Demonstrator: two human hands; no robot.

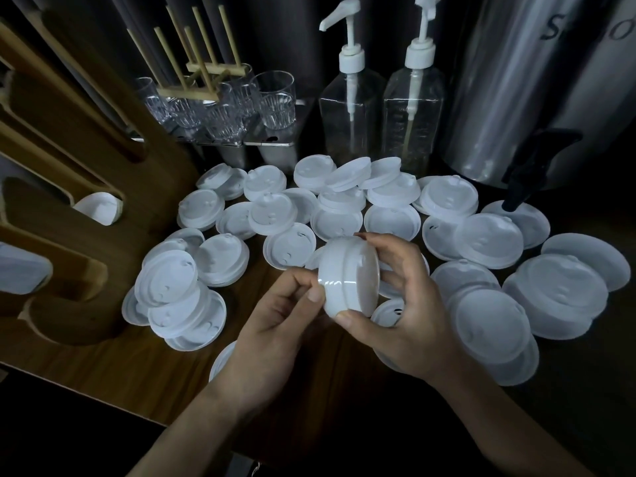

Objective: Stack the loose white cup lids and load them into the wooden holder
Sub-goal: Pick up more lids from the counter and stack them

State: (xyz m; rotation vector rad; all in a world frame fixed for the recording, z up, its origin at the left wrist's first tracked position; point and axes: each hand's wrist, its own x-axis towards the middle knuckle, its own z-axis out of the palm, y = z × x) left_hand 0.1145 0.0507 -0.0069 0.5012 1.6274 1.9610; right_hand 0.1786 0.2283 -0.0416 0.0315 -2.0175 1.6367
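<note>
While both hands hold it off the table (137, 370), the small stack of lids (344, 280) is turned on its edge between them: the left hand (275, 318) pinches its near rim with thumb and curled fingers, and the right hand (406, 304) wraps it from the other side, thumb under, fingers over the top. The grip looks light and rests only on the rims, so I judge that a lid not fully nested could slip out sideways and drop among the loose lids (289, 244) that lie scattered just beyond and on both sides of the hands. A forearm swung low could also sweep some of them off the near edge, since one lies right under the left wrist. The wooden holder (151, 187) stands well to the left of the left hand; a tilted stack could catch on a slot's edge and spill. One of its slots shows white lids inside (98, 208), and a nearer slot shows white too (20, 270). Far beyond the hands, the glasses (277, 98) look empty; whether the pump bottles (351, 108) hold anything I cannot tell.
</note>
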